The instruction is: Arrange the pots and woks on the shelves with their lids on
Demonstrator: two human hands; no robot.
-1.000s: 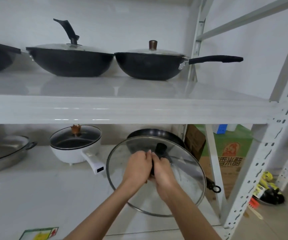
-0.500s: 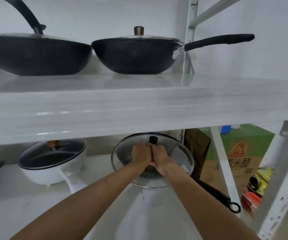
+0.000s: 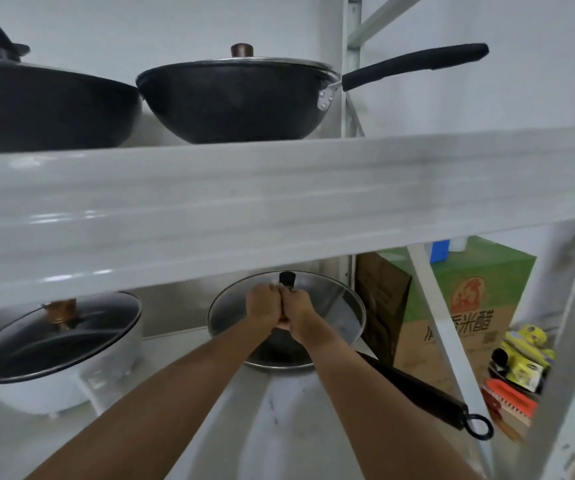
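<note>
On the lower shelf (image 3: 175, 393) a glass lid (image 3: 334, 313) with a black handle lies over a black wok, whose long handle (image 3: 417, 389) with a ring end points to the front right. My left hand (image 3: 263, 304) and my right hand (image 3: 298, 311) are pressed together, both shut on the lid's black handle. To the left stands a white pot (image 3: 54, 362) with a dark glass lid and brown knob. On the upper shelf (image 3: 279, 188) sit two black woks with lids, one at the left (image 3: 47, 109) and one in the middle (image 3: 234, 102).
The upper shelf's front edge hangs low just above my hands. White shelf posts (image 3: 445, 337) rise on the right. Behind them stand a green and brown cardboard box (image 3: 469, 306) and yellow and red items (image 3: 521, 355) on the floor.
My hands carried the glass lid away from me, under the upper shelf and down over the black wok. The camera has dropped lower and closer to the shelf.
</note>
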